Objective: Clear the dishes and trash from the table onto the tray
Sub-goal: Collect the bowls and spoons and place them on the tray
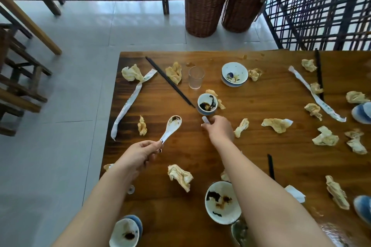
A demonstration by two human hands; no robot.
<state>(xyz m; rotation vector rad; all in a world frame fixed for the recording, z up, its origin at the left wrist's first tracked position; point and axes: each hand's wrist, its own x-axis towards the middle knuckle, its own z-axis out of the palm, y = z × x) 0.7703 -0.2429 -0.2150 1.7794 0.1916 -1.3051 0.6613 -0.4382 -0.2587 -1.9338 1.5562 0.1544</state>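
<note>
A restaurant dining room: dirty bowls (234, 74), crumpled napkins (277, 125) and chopstick sleeves (128, 104) litter the wooden table (261, 146) around the left hand (140, 152) and right hand (219, 128); lattice screens (321, 6) and wicker baskets (202, 6) stand beyond.

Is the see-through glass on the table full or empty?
Empty. The glass stands upright, and the brown table shows clearly through it, with no drink visible inside.

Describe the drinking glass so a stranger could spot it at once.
Start at the far edge of the wooden table. Between the black chopsticks and the white-and-blue bowl stands the drinking glass, upright. It is clear and unstained, unlike that sauce-smeared bowl and the small cup nearby.
</note>
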